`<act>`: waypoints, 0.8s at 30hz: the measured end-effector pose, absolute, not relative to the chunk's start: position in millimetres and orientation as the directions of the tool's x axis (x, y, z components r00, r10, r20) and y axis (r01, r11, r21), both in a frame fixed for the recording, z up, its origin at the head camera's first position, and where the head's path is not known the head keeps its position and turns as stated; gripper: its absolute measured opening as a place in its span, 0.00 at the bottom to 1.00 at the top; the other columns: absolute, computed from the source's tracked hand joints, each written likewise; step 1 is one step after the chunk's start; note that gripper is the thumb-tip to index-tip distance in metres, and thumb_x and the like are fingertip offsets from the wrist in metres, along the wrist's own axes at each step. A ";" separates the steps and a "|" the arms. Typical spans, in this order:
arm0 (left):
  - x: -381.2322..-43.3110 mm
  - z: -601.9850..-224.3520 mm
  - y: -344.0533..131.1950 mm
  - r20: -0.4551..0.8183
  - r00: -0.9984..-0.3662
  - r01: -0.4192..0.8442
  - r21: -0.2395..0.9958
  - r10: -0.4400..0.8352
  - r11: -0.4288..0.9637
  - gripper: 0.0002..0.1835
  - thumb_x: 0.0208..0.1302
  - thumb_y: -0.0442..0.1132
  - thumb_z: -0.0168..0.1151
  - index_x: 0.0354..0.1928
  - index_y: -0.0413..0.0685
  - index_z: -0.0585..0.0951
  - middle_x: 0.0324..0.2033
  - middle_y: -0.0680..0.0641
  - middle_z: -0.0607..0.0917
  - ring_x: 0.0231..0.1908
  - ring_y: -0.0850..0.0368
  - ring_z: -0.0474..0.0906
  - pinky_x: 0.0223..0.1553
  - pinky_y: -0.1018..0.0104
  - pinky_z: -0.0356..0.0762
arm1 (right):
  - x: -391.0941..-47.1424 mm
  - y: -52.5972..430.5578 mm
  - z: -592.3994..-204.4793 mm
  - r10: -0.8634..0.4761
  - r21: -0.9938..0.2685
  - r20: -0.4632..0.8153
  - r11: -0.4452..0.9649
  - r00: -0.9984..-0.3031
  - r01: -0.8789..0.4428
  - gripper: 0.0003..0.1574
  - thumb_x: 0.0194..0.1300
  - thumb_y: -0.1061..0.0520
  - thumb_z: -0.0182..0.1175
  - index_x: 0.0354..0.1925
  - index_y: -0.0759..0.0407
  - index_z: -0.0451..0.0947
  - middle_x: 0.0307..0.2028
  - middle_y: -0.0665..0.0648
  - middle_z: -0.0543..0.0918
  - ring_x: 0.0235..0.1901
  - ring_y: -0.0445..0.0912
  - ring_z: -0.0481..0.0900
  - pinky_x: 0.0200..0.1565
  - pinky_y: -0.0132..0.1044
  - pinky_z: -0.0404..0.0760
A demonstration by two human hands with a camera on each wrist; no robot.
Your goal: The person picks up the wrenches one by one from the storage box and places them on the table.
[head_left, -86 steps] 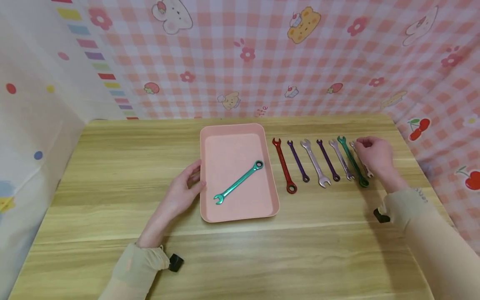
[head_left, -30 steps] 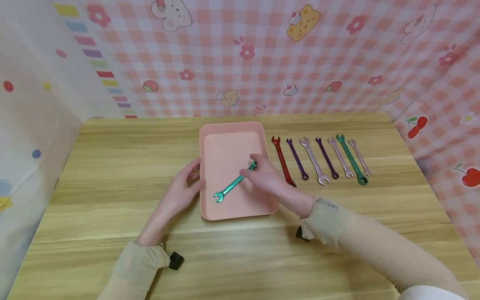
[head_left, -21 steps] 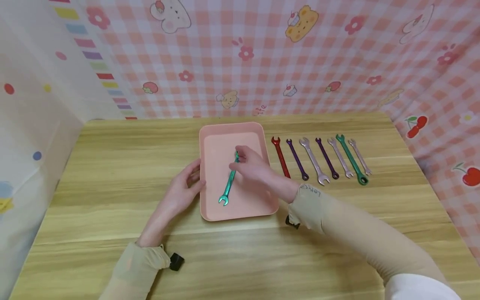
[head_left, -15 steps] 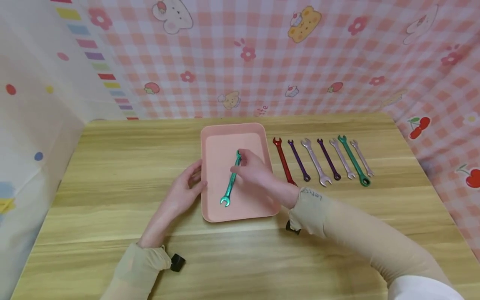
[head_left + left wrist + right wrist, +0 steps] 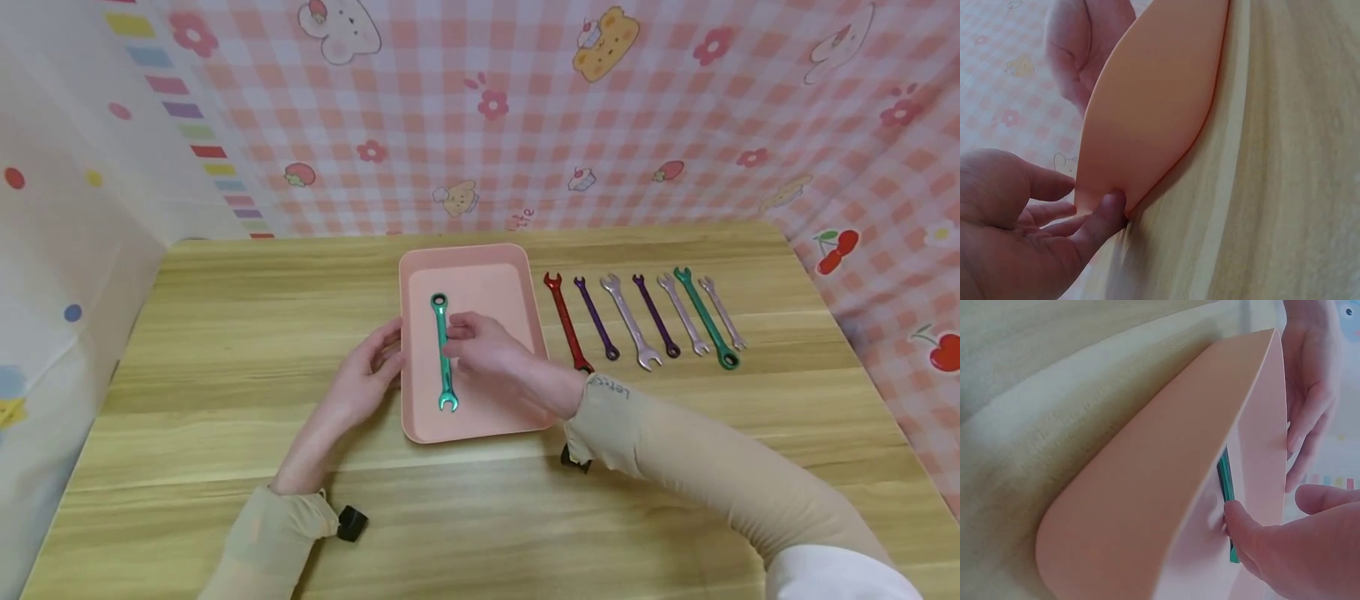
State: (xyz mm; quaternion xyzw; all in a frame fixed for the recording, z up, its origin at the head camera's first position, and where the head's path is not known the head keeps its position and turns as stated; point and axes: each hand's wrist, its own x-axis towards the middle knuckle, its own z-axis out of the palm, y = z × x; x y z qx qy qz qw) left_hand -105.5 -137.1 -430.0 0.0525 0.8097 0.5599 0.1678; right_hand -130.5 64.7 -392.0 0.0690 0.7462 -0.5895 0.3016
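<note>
A shiny green ratcheting wrench lies lengthwise along the left part of a shallow pink tray, ring end away, open jaw end near. My right hand reaches over the tray's right wall, its fingertips right at the wrench's right edge, mid-shank. In the right wrist view a fingertip meets the green shank, with the thumb apart from it. My left hand rests against the outside of the tray's left wall. Its thumb and fingers touch the wall's outer face in the left wrist view.
Right of the tray, several wrenches lie in a slanted row on the wooden table: a red one, purple ones, silver ones and a larger green one. A pink checked cloth hangs behind the table.
My right hand came from the row's right end, gripped the wrench in the tray and turned it from diagonal to lengthwise, shifting it left. Its fingers have loosened. My left hand stayed at the tray.
</note>
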 end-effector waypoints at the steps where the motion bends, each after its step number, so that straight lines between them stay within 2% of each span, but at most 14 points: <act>1: -105.7 -430.3 -137.5 -0.217 -0.937 -0.112 0.929 0.274 0.354 0.31 0.82 0.31 0.47 0.82 0.38 0.56 0.79 0.32 0.65 0.76 0.36 0.70 0.68 0.51 0.83 | -130.2 64.2 -392.3 -0.249 -0.836 -0.535 0.290 -0.807 0.465 0.39 0.77 0.63 0.56 0.80 0.65 0.57 0.77 0.65 0.70 0.76 0.55 0.72 0.75 0.48 0.78; 5: -105.4 -430.1 -138.9 -0.232 -0.933 -0.129 0.930 0.276 0.344 0.31 0.83 0.32 0.46 0.83 0.40 0.56 0.79 0.33 0.67 0.76 0.37 0.70 0.67 0.54 0.84 | -128.7 58.2 -393.8 -0.255 -0.837 -0.539 0.272 -0.803 0.475 0.37 0.77 0.64 0.55 0.78 0.68 0.59 0.74 0.67 0.74 0.74 0.56 0.75 0.76 0.48 0.77; 13: -105.0 -429.0 -137.9 -0.249 -0.929 -0.137 0.918 0.273 0.372 0.31 0.83 0.32 0.44 0.83 0.43 0.55 0.79 0.34 0.66 0.77 0.39 0.68 0.73 0.45 0.78 | -127.3 41.4 -394.4 -0.260 -0.828 -0.540 0.335 -0.800 0.450 0.35 0.75 0.62 0.56 0.76 0.71 0.63 0.70 0.68 0.78 0.69 0.56 0.80 0.74 0.46 0.79; 15: -105.3 -428.4 -137.5 -0.251 -0.929 -0.139 0.917 0.271 0.374 0.31 0.83 0.32 0.44 0.83 0.43 0.55 0.80 0.34 0.65 0.78 0.39 0.68 0.74 0.45 0.76 | -129.5 39.5 -393.4 -0.240 -0.815 -0.556 0.346 -0.795 0.465 0.35 0.75 0.61 0.57 0.75 0.70 0.65 0.69 0.68 0.79 0.61 0.53 0.83 0.69 0.42 0.82; 20: -105.9 -427.2 -136.9 -0.254 -0.929 -0.142 0.916 0.270 0.375 0.31 0.83 0.32 0.44 0.83 0.43 0.55 0.80 0.35 0.65 0.78 0.39 0.67 0.75 0.45 0.75 | -135.5 35.9 -394.1 -0.201 -0.790 -0.588 0.351 -0.784 0.503 0.33 0.73 0.61 0.60 0.72 0.70 0.70 0.67 0.67 0.80 0.50 0.46 0.79 0.64 0.39 0.83; 22: -105.7 -427.2 -136.8 -0.251 -0.929 -0.142 0.920 0.272 0.366 0.31 0.83 0.32 0.45 0.83 0.42 0.55 0.80 0.34 0.65 0.78 0.38 0.68 0.74 0.45 0.75 | -137.0 34.0 -395.4 -0.199 -0.791 -0.581 0.366 -0.789 0.490 0.30 0.73 0.63 0.60 0.70 0.71 0.73 0.66 0.67 0.81 0.52 0.47 0.80 0.67 0.41 0.82; 24: -105.4 -427.5 -136.8 -0.247 -0.929 -0.140 0.923 0.275 0.357 0.31 0.83 0.31 0.45 0.83 0.41 0.55 0.80 0.33 0.65 0.78 0.38 0.68 0.74 0.44 0.76 | -138.0 31.9 -396.8 -0.201 -0.793 -0.570 0.389 -0.796 0.469 0.27 0.72 0.64 0.60 0.67 0.71 0.76 0.63 0.67 0.83 0.52 0.47 0.80 0.66 0.40 0.83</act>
